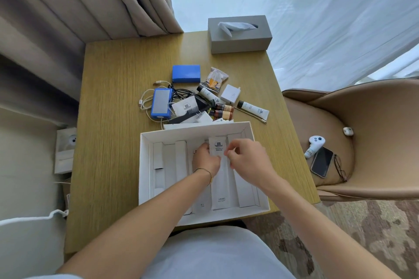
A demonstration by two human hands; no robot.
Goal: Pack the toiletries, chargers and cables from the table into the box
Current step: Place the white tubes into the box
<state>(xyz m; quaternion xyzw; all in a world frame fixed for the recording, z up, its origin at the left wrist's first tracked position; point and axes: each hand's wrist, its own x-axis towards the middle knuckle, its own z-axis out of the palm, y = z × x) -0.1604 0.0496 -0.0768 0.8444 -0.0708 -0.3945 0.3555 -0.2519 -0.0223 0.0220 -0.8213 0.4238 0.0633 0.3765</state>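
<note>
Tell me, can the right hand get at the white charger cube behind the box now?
Probably not yet: the right hand is pinching a white sachet over the box. The charger cube itself lies uncovered, with nothing on top.

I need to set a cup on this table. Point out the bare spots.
Bare wood runs down the table left of the white box and power bank, and between curtain and tissue box. Crowded: the pile between box and tissue box.

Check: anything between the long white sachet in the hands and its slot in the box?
Nothing visible. Left hand and right hand hold the long white paper sachet already inside the white cardboard box, over a divider channel.
</note>
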